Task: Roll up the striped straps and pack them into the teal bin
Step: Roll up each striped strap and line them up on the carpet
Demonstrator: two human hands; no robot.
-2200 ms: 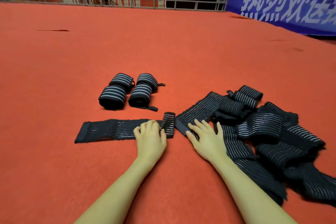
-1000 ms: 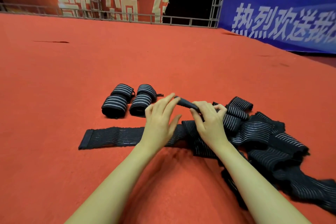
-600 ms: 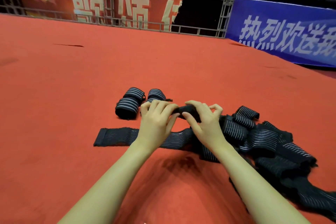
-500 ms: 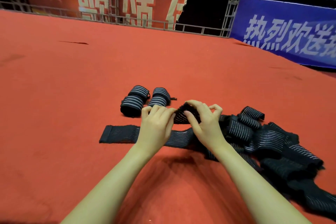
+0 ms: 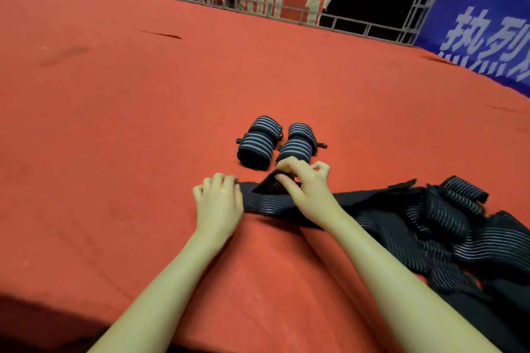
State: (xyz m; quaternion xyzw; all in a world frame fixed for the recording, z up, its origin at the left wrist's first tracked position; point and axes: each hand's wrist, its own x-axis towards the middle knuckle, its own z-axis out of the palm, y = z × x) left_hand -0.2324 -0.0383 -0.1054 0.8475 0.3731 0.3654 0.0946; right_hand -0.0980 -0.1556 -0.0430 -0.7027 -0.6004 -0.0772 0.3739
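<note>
The left hand (image 5: 218, 203) covers the left end of the flat strap (image 5: 266, 205), so how far that strap runs under the palm cannot be told. The right hand (image 5: 305, 188) hides part of the strap's lifted flap. Right of the flat strap, the pile of loose straps (image 5: 447, 226) is cut off by the right and bottom edges. Beyond the flat strap, the near end of the right rolled strap (image 5: 298, 142) is hidden behind the right hand's fingers (image 5: 289, 165).

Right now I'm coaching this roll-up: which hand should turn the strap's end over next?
Probably the right hand: it already pinches the lifted end of the strap. The left hand only rests beside it on the red carpet.
</note>
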